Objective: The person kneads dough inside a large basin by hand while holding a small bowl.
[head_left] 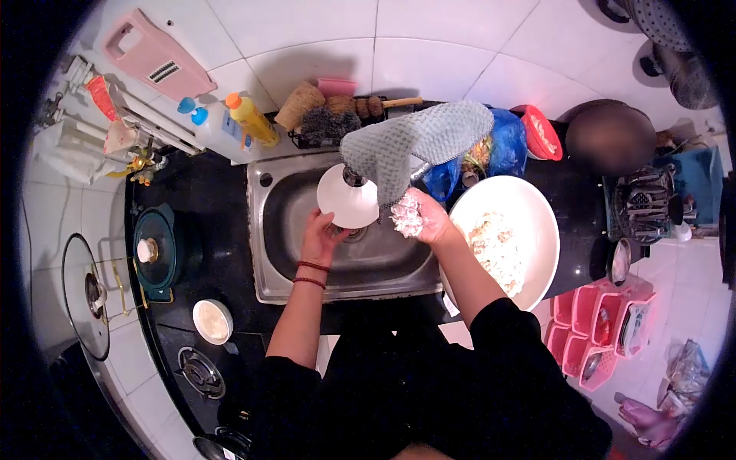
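White bowl [345, 205] — in left grip [319, 236], above sink [399, 270]

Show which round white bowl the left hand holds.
The white bowl over the steel sink; the small white bowl stands left of it, the large white bowl right.

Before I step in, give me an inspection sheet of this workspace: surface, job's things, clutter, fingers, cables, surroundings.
Surface: black countertop around a steel sink.
Job's things: small white bowl, tilted, above the sink; large white bowl containing pale mixture.
Clutter: grey cloth draped over the tap; bottles, scrubbers, blue bag, red bowl along the wall side.
Left fingers: holding the small white bowl.
Right fingers: smeared white, beside the large white bowl.
Cables: nothing seen for certain.
Surroundings: tiled wall, green pot, gas burner, pink baskets.
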A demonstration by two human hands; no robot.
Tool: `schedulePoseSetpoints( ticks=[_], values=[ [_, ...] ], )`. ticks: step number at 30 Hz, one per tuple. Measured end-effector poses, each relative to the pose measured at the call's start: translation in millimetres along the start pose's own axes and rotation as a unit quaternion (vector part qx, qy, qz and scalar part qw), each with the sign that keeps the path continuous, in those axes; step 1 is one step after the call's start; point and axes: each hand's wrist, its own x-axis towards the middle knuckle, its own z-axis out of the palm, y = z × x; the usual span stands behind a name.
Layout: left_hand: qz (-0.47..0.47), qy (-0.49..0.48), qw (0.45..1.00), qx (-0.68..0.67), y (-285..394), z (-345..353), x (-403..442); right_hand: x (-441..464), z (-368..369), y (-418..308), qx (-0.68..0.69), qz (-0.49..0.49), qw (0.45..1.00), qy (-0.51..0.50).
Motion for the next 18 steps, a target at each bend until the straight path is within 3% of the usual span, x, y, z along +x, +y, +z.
schedulePoseSetpoints(
  ticks=[3,5,6,7,9,10,13,14,15,16,17,18],
  values=[
    [-0.003,0.0,1.0,0.005,-0.4,5.1,-0.7,-1.3,1.9,-4.4,0.021,0.019,0.997,-0.072],
    [0.001,0.0,1.0,0.005,1.4,9.9,-4.2,-8.1,11.2,-12.1,0.003,0.002,1.0,0.014],
    [-0.003,-0.003,1.0,0.008,1.5,10.6,-5.9,-8.7,9.8,-19.4,0.023,0.006,0.999,-0.038],
    [0.006,-0.017,1.0,-0.003,1.9,11.8,-7.8,-10.3,13.7,-22.4,0.01,-0.042,0.997,0.057],
    [-0.001,-0.052,0.998,-0.02,-0.6,11.4,-7.8,-6.5,-4.8,-27.3,0.017,-0.037,0.997,-0.063],
    [-0.001,-0.048,0.999,-0.007,-0.9,10.4,-11.5,-9.3,-7.6,-27.7,0.038,0.005,0.996,-0.078],
    [-0.016,-0.039,0.999,0.005,-2.6,8.1,-19.1,-38.2,13.5,-4.3,-0.021,-0.157,0.978,0.134],
    [-0.009,-0.044,0.999,0.001,-4.1,8.4,-26.1,-55.6,-0.1,-2.1,-0.044,-0.171,0.982,0.068],
    [-0.018,-0.05,0.999,0.006,-4.0,12.9,-33.4,-76.5,-1.8,1.6,-0.037,-0.179,0.98,0.074],
    [-0.021,-0.047,0.999,0.007,-3.9,16.6,-41.0,-97.8,-1.8,6.8,-0.231,-0.241,0.921,0.199],
    [-0.021,-0.041,0.999,0.007,-4.3,18.5,-47.9,-117.8,-4.8,7.7,-0.412,-0.284,0.807,0.313],
    [-0.025,-0.059,0.998,0.011,-4.6,19.3,-53.5,-131.6,-29.5,3.5,-0.619,-0.273,0.665,0.317]
  ],
)
